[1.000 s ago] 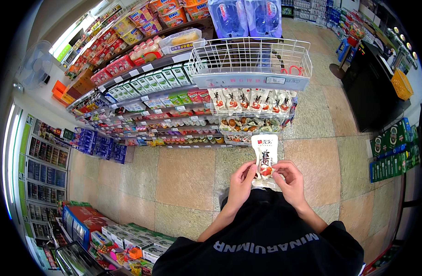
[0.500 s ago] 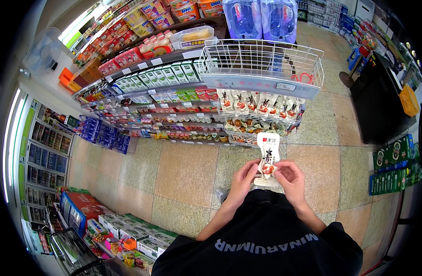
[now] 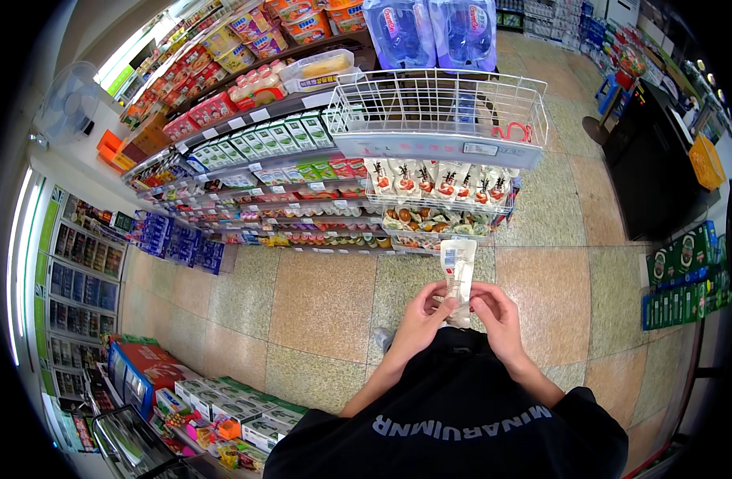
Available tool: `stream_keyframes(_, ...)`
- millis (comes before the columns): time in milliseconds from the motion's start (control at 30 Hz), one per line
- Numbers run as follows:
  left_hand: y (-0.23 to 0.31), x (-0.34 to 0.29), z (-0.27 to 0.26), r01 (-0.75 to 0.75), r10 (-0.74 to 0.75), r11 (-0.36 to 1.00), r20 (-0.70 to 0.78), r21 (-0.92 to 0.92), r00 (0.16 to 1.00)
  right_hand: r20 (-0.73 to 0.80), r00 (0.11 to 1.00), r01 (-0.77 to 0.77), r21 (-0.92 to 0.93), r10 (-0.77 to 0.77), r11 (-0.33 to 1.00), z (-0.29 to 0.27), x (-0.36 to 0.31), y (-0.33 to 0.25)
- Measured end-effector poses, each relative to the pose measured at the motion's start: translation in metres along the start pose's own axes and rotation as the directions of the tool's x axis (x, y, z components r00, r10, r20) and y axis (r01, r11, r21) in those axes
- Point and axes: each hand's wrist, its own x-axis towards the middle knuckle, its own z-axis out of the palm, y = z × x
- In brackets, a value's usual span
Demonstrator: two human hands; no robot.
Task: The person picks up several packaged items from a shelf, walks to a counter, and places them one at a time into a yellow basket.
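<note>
1 packet [image 3: 458,265] | cream-white, narrow, small-printed | pinched: left hand [image 3: 422,318], right hand [image 3: 500,316]

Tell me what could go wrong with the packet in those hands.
The pale packet is held near its lower end, between the left hand and right hand, its upper end unsupported, so it might tip, slip and drop to the tiled floor. Pressing too hard might also crease the wrapping, which looks like soft plastic.
</note>
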Motion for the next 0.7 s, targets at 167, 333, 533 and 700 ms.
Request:
stream_keyframes(167, 0.008, -0.005, 0.004, 0.003, -0.01, 0.994, -0.068, -0.105, 0.998, -0.076, 0.997, -0.005, 0.03, 0.007, 1.0, -0.004, 0.0, 0.002)
stream_keyframes(333, 0.016, -0.011, 0.01, -0.039, 0.032, 0.997, -0.094, -0.066, 0.995, -0.077, 0.997, -0.025, 0.04, 0.028, 0.999, -0.009, -0.003, 0.004)
stream_keyframes(533, 0.001, -0.009, 0.01, -0.008, -0.007, 0.991, -0.113, -0.133, 0.994, -0.072, 0.997, -0.038, 0.028, 0.04, 0.999, -0.011, -0.006, 0.0)
stream_keyframes(700, 0.007, -0.009, 0.013, -0.005, -0.011, 0.989, -0.106, -0.146, 0.994, -0.074, 0.997, -0.031, 0.024, 0.032, 0.999, -0.012, -0.004, -0.002)
